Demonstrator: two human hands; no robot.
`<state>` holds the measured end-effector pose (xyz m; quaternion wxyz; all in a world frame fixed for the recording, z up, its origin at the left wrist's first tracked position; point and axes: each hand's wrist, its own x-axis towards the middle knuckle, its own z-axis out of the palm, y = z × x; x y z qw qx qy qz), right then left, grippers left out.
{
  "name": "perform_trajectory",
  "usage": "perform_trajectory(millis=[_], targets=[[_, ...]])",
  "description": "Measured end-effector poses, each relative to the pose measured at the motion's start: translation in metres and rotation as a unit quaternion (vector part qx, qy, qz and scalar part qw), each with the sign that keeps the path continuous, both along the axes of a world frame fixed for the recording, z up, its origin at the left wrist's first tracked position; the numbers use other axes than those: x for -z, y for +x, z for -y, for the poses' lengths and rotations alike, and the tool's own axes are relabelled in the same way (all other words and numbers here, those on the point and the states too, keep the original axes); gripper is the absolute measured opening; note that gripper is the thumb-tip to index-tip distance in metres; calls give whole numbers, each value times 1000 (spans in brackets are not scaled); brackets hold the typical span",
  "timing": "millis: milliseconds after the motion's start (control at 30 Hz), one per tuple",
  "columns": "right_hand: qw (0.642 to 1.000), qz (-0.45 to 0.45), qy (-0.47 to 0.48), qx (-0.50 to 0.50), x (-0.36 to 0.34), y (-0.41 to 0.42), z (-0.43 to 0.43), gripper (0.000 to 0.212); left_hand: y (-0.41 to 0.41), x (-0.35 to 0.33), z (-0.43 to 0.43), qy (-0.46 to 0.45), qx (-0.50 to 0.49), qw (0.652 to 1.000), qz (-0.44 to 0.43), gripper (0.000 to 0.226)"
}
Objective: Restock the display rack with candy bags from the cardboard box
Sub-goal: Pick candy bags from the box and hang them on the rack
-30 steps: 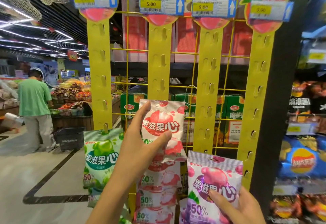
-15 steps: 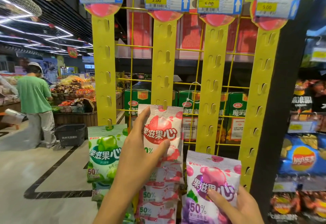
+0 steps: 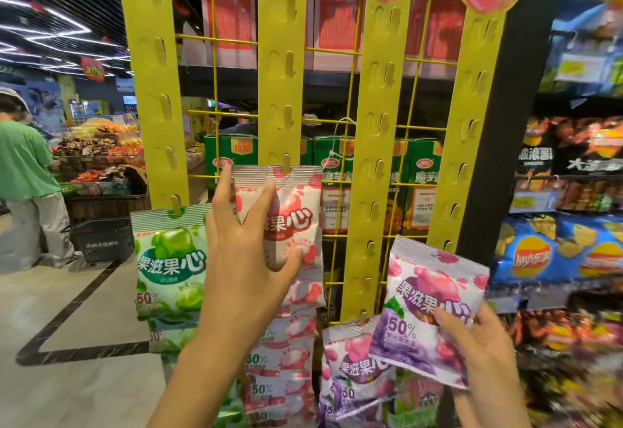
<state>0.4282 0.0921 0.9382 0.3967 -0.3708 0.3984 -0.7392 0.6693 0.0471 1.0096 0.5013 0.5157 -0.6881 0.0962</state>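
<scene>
The display rack has yellow hanging strips (image 3: 282, 90) on a yellow wire grid. My left hand (image 3: 246, 242) grips a red-and-white candy bag (image 3: 296, 212), whose top edge sits at a hook on the second strip. More red bags hang below it. A green candy bag (image 3: 170, 259) hangs on the first strip. My right hand (image 3: 478, 350) holds a purple candy bag (image 3: 428, 306) by its lower right corner, in front of the third strip, above a hung purple bag (image 3: 354, 363). The cardboard box is out of view.
A black post (image 3: 499, 164) stands right of the rack, with shelves of chip bags (image 3: 553, 252) beyond it. On the left, a person in a green shirt (image 3: 23, 164) stands by a dark basket (image 3: 101, 239) on the tiled aisle floor. Green cartons (image 3: 232, 151) sit behind the grid.
My view has moved closer and lower on the rack. My left hand has pushed the red bag up to its hook. My right hand has lifted the purple bag higher and tilted it.
</scene>
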Motion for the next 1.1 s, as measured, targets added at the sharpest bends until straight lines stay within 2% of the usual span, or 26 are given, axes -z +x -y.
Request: perform_trajectory(millis=[100,167,267,367,467,567,1100], targets=[[999,-4,-32,28,1,-2,-3,95,-10,0,1,-35,-22,999,9,82],[997,-25,-60,39,4,0,-4,100,-23,1,-3,-66,-15,998,9,74],[992,-96,-71,29,11,5,-3,85,-42,9,-11,-102,68,992,4,61],[983,-170,-66,27,24,6,2,76,-58,14,-11,-46,162,986,-1,51],[971,-232,-57,18,32,8,7,57,-73,11,-2,2,188,982,14,51],[967,-250,-52,-4,34,10,13,45,-82,2,4,23,177,984,24,51],[966,-245,-35,-75,47,4,40,53,-84,5,15,54,177,983,3,47]])
